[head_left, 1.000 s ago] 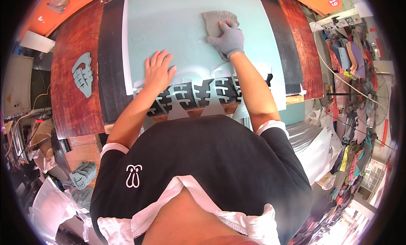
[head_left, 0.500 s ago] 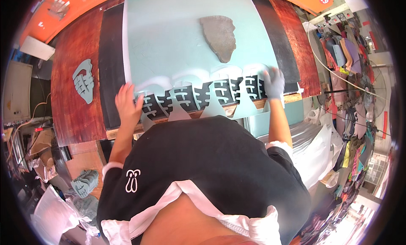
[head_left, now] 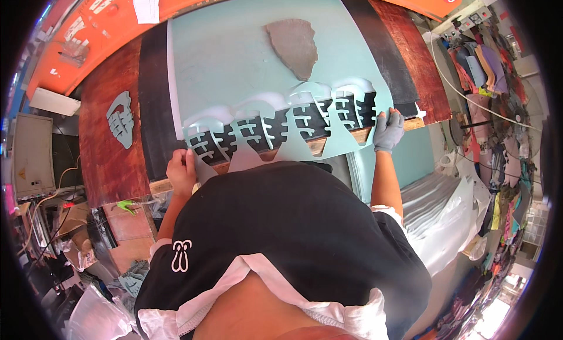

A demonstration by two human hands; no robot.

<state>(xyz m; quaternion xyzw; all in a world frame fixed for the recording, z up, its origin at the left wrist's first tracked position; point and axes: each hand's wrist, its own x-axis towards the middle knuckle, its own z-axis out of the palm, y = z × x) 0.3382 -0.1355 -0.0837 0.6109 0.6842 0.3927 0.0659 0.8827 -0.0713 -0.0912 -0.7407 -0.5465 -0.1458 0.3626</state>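
Note:
A pale blue-green sheet (head_left: 234, 58) lies over the black board, with a row of slotted cut-outs along its near side. That near edge hangs past the board toward my body. My left hand (head_left: 182, 171), bare, has its fingers closed at the sheet's near left corner. On the right, my right hand (head_left: 389, 132), in a grey glove with bare fingertips, pinches the sheet's near right edge. A thick grey-brown slab (head_left: 293, 47) with one jagged side rests on the far part of the sheet, apart from both hands.
A slotted blue-green cut piece (head_left: 121, 120) lies on the red-brown board (head_left: 99, 158) at left. An orange machine beam (head_left: 193, 3) crosses the far side. White sheets (head_left: 437, 205) are stacked at lower right. More cut pieces (head_left: 134, 278) sit at lower left.
Both hands have come nearer to my body. My left fingers, spread before, are now closed at the sheet's corner, and my right hand has moved down along the right edge.

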